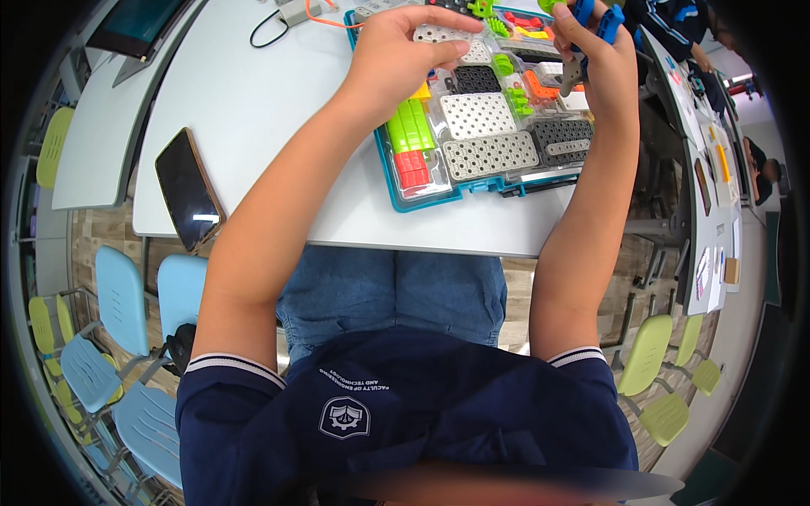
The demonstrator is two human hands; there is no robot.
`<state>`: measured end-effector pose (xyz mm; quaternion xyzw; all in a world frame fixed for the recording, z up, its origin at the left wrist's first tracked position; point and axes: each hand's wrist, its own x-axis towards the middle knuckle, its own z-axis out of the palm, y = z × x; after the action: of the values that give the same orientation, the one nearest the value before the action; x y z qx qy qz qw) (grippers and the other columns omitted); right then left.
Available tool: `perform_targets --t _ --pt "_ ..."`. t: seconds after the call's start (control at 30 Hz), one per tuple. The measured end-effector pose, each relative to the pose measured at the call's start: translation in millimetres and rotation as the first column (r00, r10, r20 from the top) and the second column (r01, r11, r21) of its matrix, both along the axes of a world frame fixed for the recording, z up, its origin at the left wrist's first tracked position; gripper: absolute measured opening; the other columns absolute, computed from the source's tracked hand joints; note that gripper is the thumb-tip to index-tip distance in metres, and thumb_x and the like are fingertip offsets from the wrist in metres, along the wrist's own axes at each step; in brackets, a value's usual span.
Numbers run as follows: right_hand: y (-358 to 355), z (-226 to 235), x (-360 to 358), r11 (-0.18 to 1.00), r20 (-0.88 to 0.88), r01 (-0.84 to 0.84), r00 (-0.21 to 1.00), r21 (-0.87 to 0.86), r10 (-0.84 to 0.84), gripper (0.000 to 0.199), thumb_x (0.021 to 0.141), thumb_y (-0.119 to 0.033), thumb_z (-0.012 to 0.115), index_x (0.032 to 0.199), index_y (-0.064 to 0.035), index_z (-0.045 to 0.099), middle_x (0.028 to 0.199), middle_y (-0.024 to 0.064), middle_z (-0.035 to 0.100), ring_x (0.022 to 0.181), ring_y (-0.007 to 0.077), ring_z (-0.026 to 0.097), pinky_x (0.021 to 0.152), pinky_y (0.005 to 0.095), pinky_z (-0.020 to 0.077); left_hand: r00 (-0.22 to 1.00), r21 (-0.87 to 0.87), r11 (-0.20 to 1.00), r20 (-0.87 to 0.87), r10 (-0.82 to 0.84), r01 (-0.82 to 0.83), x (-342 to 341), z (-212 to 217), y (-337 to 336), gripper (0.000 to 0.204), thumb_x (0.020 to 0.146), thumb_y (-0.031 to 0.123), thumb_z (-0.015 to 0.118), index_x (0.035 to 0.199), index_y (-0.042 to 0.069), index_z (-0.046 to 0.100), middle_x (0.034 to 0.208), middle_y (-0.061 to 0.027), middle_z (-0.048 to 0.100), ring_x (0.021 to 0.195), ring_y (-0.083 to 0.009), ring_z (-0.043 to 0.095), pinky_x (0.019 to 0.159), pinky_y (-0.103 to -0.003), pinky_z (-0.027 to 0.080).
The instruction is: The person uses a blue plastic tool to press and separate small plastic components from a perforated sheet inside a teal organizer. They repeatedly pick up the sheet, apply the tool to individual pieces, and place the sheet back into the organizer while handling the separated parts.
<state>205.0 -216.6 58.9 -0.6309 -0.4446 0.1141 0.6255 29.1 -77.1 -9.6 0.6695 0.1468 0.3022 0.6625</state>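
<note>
My left hand (401, 57) hovers over the far left part of a teal-edged parts case (390, 173), its index finger and thumb stretched apart with nothing visible between them. Beyond that index finger lie black and bright green pieces (481, 8). Above the case's right side, my right hand (614, 76) is closed around blue plastic building pieces (609, 25). A grey piece (572, 74) and a green piece (548, 4) show at its fingers; how they join is hidden. Inside the case are white perforated plates (477, 115), a black perforated plate (564, 135), green blocks (410, 126) and red blocks (412, 170).
The case rests on a white table (278, 110). A phone (187, 187) lies near the table's left edge. An orange cable (325, 18) and a black cable loop (257, 32) are at the far side. Blue chairs (122, 299) stand left. Another person's arm (700, 55) shows at upper right.
</note>
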Motion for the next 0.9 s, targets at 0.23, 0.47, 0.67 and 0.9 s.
perform_targets --t 0.23,0.47,0.67,0.9 --pt "11 -1 -27 0.991 0.268 -0.064 0.959 -0.117 0.093 0.019 0.085 -0.006 0.081 0.097 -0.0029 0.067 0.079 -0.0018 0.062 0.073 0.0052 0.055 0.066 0.0227 0.0451 0.974 0.461 0.861 0.028 0.227 -0.214 1 -1 -15 0.023 0.091 0.0 0.068 0.11 0.008 0.079 0.1 -0.0025 0.066 0.074 -0.0131 0.071 0.071 -0.025 0.059" --pt "18 -7 -32 0.995 0.321 -0.052 0.944 -0.08 0.075 0.017 0.084 -0.004 0.08 0.097 -0.0005 0.069 0.083 -0.0003 0.065 0.076 0.0066 0.057 0.07 0.0245 0.0484 0.969 0.568 0.801 -0.024 0.245 -0.188 2 2 -19 0.023 0.09 0.001 0.069 0.109 0.007 0.079 0.099 -0.0046 0.067 0.084 -0.0162 0.072 0.075 -0.029 0.06" --pt "19 -9 -33 0.987 0.308 -0.154 0.938 -0.047 0.161 0.018 0.087 -0.003 0.077 0.103 0.0005 0.069 0.087 0.0004 0.065 0.078 0.0072 0.058 0.071 0.0246 0.0493 0.984 0.589 0.792 0.042 0.172 -0.163 4 -2 -18 0.023 0.088 0.002 0.071 0.111 0.004 0.077 0.11 -0.0065 0.072 0.096 -0.0166 0.072 0.08 -0.029 0.061" --pt "10 -1 -18 1.0 0.231 -0.02 0.973 0.012 0.017 0.016 0.087 -0.004 0.076 0.101 -0.0003 0.069 0.085 -0.0018 0.062 0.077 0.0064 0.057 0.071 0.0231 0.047 0.987 0.525 0.838 0.018 0.162 -0.147 5 -7 -12 0.024 0.089 0.006 0.072 0.113 0.007 0.077 0.111 -0.0055 0.075 0.088 -0.0127 0.072 0.078 -0.026 0.059"
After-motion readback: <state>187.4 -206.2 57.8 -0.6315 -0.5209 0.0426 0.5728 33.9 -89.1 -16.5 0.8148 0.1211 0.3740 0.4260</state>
